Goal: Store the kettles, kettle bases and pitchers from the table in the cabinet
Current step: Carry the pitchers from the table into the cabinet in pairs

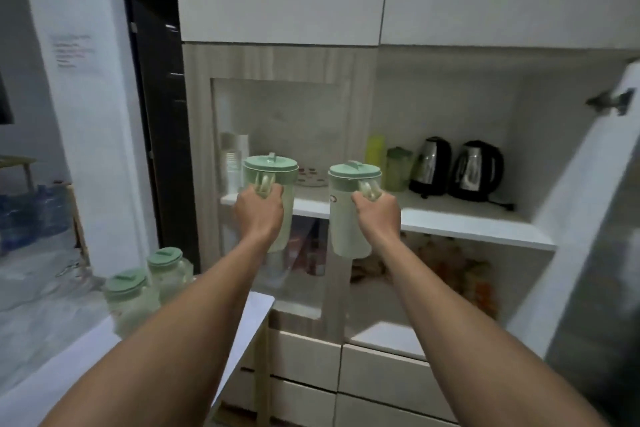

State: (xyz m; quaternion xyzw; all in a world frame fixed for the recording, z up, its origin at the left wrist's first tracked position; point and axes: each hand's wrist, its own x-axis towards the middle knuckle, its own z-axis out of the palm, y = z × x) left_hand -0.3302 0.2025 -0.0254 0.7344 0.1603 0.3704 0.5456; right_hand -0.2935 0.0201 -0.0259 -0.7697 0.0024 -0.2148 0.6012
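My left hand (259, 210) grips the handle of a pale green pitcher (273, 173) with a green lid, held in the air in front of the cabinet shelf (467, 220). My right hand (377, 215) holds a second, similar pitcher (346, 218) by its handle, level with the shelf edge. Two steel-and-black kettles (431, 165) (476, 170) stand on their bases at the back right of the shelf. A green pitcher (398, 168) stands left of them. Two more pitchers (130, 302) (171, 270) sit on the white table (62, 371) at lower left.
The cabinet's right door (588, 201) hangs open at the right. A glass-fronted door (277, 121) covers the left compartment, with cups and a plate behind it. Drawers (377, 378) lie below. A dark doorway (156, 114) and blue water bottles (31, 215) are at left.
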